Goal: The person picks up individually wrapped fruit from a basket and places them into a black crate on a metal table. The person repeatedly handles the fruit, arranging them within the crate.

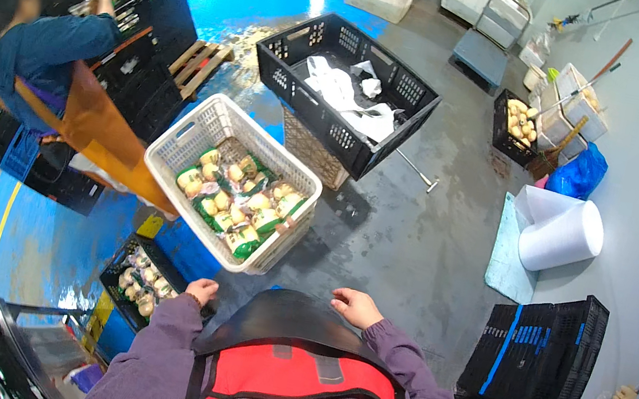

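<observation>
My left hand [202, 292] is held low at my left side with its fingers curled. It is nearest to a black crate [117, 300] of pale round vegetables, and nothing shows in it. On my right, my right hand [359, 309] hovers over the grey floor, empty, thumb and fingers a little apart. In front of me stands a white plastic crate [289, 242] holding several clear-and-green bags of pale vegetables [238, 204]. Beyond it, a black crate [315, 112] with crumpled white plastic sheeting [338, 91] inside rests on a brownish crate [316, 147].
A person in an orange apron [108, 127] works at stacked black crates [157, 10] on the left. Along the right wall are a foam roll [560, 235], folded black crates [533, 352] and a vegetable crate [515, 145]. A platform trolley [481, 55] stands farther back.
</observation>
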A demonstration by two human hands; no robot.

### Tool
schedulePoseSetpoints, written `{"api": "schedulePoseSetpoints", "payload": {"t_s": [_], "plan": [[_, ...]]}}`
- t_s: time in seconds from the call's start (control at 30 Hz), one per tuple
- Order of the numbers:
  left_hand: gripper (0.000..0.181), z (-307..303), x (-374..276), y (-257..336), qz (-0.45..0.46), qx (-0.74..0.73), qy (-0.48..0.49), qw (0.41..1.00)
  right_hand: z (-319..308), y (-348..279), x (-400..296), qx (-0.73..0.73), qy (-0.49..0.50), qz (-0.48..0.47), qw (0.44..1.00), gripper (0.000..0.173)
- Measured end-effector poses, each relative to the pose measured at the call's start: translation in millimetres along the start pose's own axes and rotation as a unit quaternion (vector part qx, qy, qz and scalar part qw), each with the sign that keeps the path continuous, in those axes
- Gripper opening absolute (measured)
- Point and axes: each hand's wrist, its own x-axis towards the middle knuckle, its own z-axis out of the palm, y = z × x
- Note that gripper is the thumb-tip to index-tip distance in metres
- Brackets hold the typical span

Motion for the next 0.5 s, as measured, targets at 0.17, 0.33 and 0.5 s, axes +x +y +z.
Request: {"api": "schedulePoseSetpoints", "payload": {"t_s": [0.17, 0.33, 0.5], "plan": [[0.039, -6.4, 56.7, 88.4, 0.04, 0.036, 0.039, 0.998, -60.6, 17.2, 44.9, -0.01, 0.102, 0.028, 0.994, 0.036], [0.039, 4.9, 97.2, 67.6, -0.015, 0.005, 0.056, 0.998, -164.6, 49.0, 119.0, 0.061, 0.232, 0.019, 0.971, 0.027], [0.031, 19.0, 83.3, 56.8, -0.125, 0.055, 0.125, 0.983, -287.7, 53.9, 249.6, 0.084, 0.301, -0.047, 0.949, 0.022]]}}
